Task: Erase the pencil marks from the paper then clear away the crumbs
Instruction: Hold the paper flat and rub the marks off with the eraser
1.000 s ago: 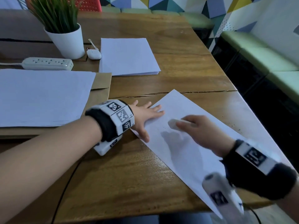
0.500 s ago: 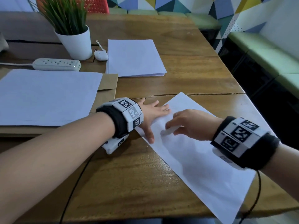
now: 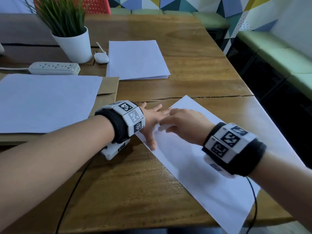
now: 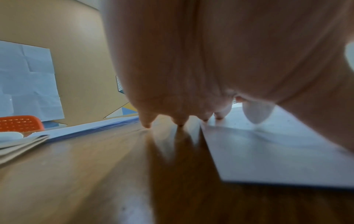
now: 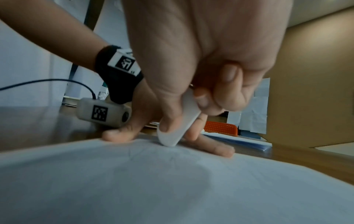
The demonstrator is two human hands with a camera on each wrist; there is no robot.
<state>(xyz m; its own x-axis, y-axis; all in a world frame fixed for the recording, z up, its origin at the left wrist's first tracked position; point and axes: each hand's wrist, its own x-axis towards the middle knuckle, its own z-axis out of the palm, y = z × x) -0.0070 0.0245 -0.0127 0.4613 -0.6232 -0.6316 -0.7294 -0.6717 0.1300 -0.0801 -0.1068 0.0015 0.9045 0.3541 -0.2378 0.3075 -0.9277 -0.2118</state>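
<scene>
A white sheet of paper (image 3: 199, 166) lies slanted on the wooden table (image 3: 128, 191), its near corner hanging past the front edge. My left hand (image 3: 152, 122) lies flat with spread fingers on the sheet's left edge, thumb on the paper. My right hand (image 3: 182, 125) pinches a white eraser (image 5: 176, 128) between thumb and fingers, its tip pressed on the paper right beside the left hand's fingers (image 5: 220, 149). Faint pencil lines (image 5: 138, 153) show near the eraser tip. From the left wrist the eraser (image 4: 256, 113) stands on the paper (image 4: 277, 154) past my fingertips (image 4: 146, 125).
A stack of white paper (image 3: 135, 59) lies at the back. A large sheet on a brown envelope (image 3: 45, 102) fills the left side. A potted plant (image 3: 70, 38), power strip (image 3: 54, 68) and small white case (image 3: 101, 58) sit behind. The table's right edge (image 3: 270, 119) is close.
My right hand has carried the eraser leftward up the sheet, from its middle to right beside the left hand. The left hand has stayed flat on the paper's edge.
</scene>
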